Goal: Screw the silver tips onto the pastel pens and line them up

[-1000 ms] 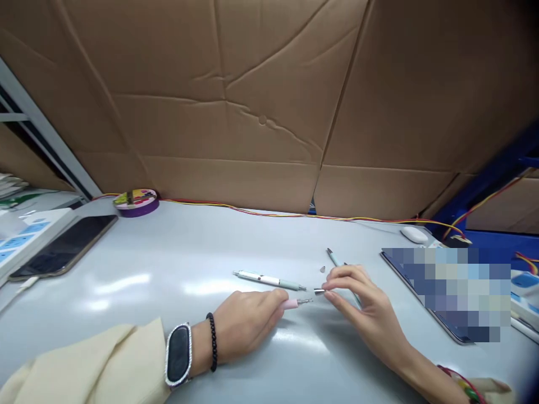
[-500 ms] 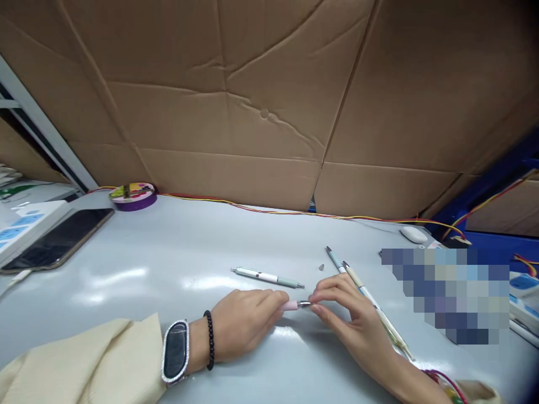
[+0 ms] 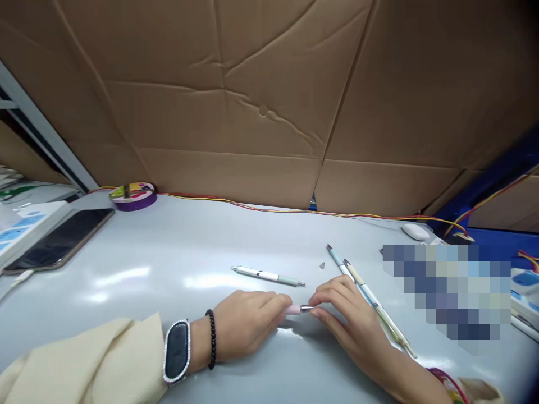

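Observation:
Low over the table, a pink pen (image 3: 293,310) with a silver tip lies between my two hands. My left hand (image 3: 248,321) is closed around its barrel, hiding most of it. The thumb and fingers of my right hand (image 3: 349,314) pinch the silver tip from the other side. Just beyond my left hand rests a white and pale green pen (image 3: 268,275). Past my right hand lie a blue and white pen (image 3: 336,259) and a cream and white pen (image 3: 379,306), partly covered by that hand. A small grey cone-shaped piece (image 3: 322,265) sits on the table.
A black phone (image 3: 61,238) with a cable lies at the left by a white and blue box (image 3: 25,224). A purple round tin (image 3: 133,197) stands at the back. Thin wires (image 3: 252,206) run along the cardboard wall (image 3: 236,123). A white mouse (image 3: 415,232) is at right.
Both hands keep their hold on the pink pen, which sits very slightly lower and to the right in view. The other pens have not visibly moved on the table.

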The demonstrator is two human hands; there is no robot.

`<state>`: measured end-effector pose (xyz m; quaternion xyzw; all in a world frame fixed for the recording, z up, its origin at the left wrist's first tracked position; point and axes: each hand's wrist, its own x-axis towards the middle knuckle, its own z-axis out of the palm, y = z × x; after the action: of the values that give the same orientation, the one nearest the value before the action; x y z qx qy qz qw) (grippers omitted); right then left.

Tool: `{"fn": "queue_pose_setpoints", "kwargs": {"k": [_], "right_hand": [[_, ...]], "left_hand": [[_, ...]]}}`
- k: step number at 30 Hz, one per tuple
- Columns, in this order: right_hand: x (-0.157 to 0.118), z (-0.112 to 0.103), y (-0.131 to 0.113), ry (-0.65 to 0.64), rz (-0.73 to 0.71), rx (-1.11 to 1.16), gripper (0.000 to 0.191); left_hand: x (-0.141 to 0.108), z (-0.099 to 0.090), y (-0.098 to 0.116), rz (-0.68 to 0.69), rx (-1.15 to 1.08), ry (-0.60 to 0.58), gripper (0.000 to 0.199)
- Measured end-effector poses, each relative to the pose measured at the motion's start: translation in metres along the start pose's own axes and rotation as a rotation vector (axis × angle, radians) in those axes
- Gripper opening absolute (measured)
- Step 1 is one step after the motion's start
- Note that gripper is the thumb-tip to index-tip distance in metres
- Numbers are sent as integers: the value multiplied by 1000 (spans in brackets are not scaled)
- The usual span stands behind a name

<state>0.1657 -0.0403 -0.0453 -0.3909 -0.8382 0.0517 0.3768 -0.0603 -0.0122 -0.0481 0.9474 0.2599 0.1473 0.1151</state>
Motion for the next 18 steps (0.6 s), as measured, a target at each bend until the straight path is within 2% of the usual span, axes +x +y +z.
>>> {"fn": "queue_pose_setpoints", "kwargs": {"k": [7,13,18], "right_hand": [[-5,0,1,-61,-20,16,9],[-6,-2,2,-52,-50,24,8],[-6,-1,4,-122,-7,32,10]], "left_hand": [[2,-3,0,-21,50,-95,16],[1,-3,1,-18,75,-96,15],[1,-1,1,-14,92,-103,15]]}}
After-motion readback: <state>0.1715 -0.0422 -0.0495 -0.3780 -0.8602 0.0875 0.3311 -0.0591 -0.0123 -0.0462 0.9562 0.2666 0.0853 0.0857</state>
